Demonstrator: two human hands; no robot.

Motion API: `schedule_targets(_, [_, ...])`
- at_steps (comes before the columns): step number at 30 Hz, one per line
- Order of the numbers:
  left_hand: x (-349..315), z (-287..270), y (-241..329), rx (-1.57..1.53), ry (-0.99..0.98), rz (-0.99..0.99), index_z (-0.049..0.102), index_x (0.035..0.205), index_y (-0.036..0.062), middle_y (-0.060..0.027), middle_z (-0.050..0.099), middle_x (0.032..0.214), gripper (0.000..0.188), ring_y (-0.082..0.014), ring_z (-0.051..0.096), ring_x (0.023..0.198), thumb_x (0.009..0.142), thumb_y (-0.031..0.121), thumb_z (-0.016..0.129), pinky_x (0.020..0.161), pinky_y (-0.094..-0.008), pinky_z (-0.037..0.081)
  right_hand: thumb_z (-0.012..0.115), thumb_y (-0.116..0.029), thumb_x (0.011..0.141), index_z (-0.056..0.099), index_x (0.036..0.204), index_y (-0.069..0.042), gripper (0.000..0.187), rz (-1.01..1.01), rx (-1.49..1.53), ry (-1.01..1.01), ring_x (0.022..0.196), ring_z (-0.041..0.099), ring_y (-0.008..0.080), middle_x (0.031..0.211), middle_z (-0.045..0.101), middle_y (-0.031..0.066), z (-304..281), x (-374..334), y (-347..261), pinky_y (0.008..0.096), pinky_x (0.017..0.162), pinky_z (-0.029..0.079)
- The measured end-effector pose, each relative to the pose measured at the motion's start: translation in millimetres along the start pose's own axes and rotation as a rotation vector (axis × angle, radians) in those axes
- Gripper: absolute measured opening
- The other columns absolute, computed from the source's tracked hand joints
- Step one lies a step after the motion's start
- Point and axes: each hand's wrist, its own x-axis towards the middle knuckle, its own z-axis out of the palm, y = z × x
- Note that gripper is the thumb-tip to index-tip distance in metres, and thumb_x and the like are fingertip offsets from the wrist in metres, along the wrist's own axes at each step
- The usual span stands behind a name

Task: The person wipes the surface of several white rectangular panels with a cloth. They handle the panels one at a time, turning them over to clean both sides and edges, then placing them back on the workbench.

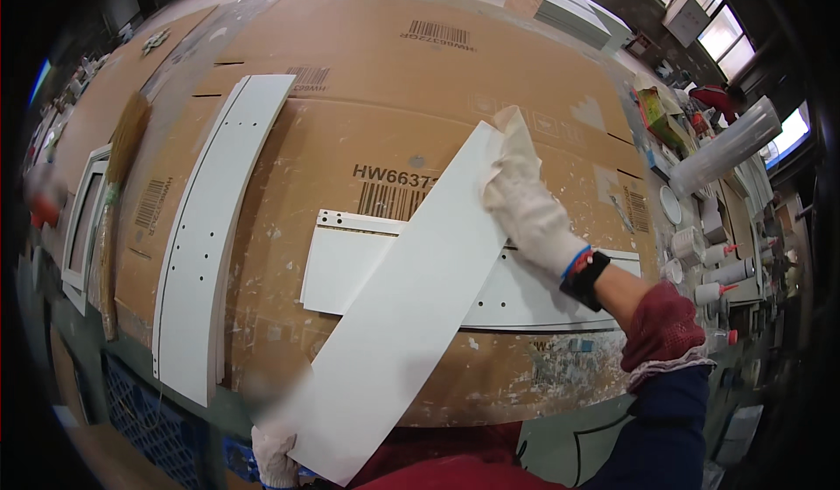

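Observation:
A long white board slants across the middle, from my body up to the far right. My left hand, in a white knit glove, grips its near end at the lower left; part of that hand is behind the board. At the far end my right hand, also gloved, closes round a crumpled beige cloth pressed to the board's edge. Beneath lies another white panel with small dark holes, partly covered by the slanting board.
Flattened cardboard covers the worktable. On the left lie stacked white drilled boards, a straw broom and a white frame. Bottles, a clear plastic tube and tubs line the right edge. More white boards stand at the back.

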Motion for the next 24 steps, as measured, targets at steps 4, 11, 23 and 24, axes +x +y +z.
schedule_targets(4, [-10, -3, 16, 0.062, -0.033, -0.195, 0.051, 0.126, -0.0077, -0.0216, 0.061, 0.119, 0.051, -0.0322, 0.061, 0.107, 0.084, 0.017, 0.064, 0.092, -0.0439, 0.05, 0.059, -0.02, 0.087, 0.047, 0.128, -0.004, 0.045, -0.206, 0.178, 0.041, 0.137, 0.033, 0.0396, 0.144, 0.037, 0.021, -40, -41, -54, 0.0521, 0.111, 0.03])
schedule_targets(11, [3, -2, -1, -0.043, -0.012, 0.039, 0.06, 0.106, -0.0119, -0.0163, 0.068, 0.098, 0.04, -0.0235, 0.068, 0.081, 0.083, 0.021, 0.065, 0.074, -0.0341, 0.057, 0.055, -0.016, 0.091, 0.048, 0.125, -0.004, 0.037, 0.323, 0.319, 0.014, 0.107, 0.055, 0.0443, 0.133, 0.047, 0.0232, -21, 20, 43, 0.0466, 0.086, 0.047])
schedule_targets(23, [-12, -12, 9, 0.052, 0.025, -0.161, 0.051, 0.128, -0.0073, -0.0211, 0.06, 0.122, 0.053, -0.0304, 0.06, 0.111, 0.084, 0.017, 0.067, 0.095, -0.0412, 0.048, 0.053, -0.008, 0.082, 0.044, 0.127, -0.001, 0.046, 0.147, 0.008, -0.02, 0.093, 0.061, 0.0425, 0.105, 0.06, 0.0222, -33, 5, 19, 0.0475, 0.077, 0.052])
schedule_targets(24, [-7, -28, -10, 0.004, 0.078, -0.103, 0.054, 0.122, -0.0091, -0.0201, 0.062, 0.116, 0.05, -0.0285, 0.063, 0.102, 0.083, 0.019, 0.067, 0.089, -0.0393, 0.051, 0.055, -0.01, 0.082, 0.049, 0.121, -0.004, 0.041, 0.247, -0.03, -0.142, 0.094, 0.061, 0.0421, 0.105, 0.061, 0.0222, -28, 9, 45, 0.0469, 0.078, 0.052])
